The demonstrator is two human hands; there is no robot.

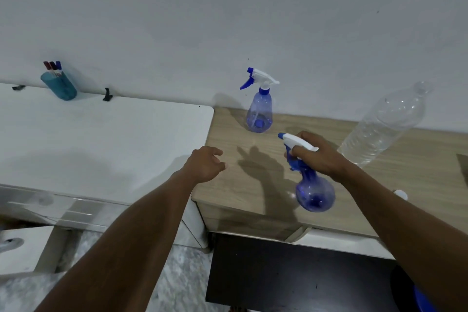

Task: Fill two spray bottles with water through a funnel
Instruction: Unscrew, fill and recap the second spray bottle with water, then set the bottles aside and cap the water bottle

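My right hand (319, 157) grips the white-and-blue trigger head of a blue spray bottle (315, 195), which stands near the front of the wooden table (240, 185). A second blue spray bottle (259, 111) stands upright by the wall at the table's back, untouched. A large clear plastic water bottle (385, 124) stands to the right, its neck open and water in its lower part. A small white cap (401, 194) lies on the table beside my right forearm. My left hand (206, 164) hovers over the table's left edge, fingers loosely curled, holding nothing. No funnel is visible.
A white desk (101, 142) adjoins the wooden table on the left, with a teal cup (59, 85) of markers at the wall. A dark surface (291, 276) lies below the table's front. A blue object (423, 301) shows at the bottom right.
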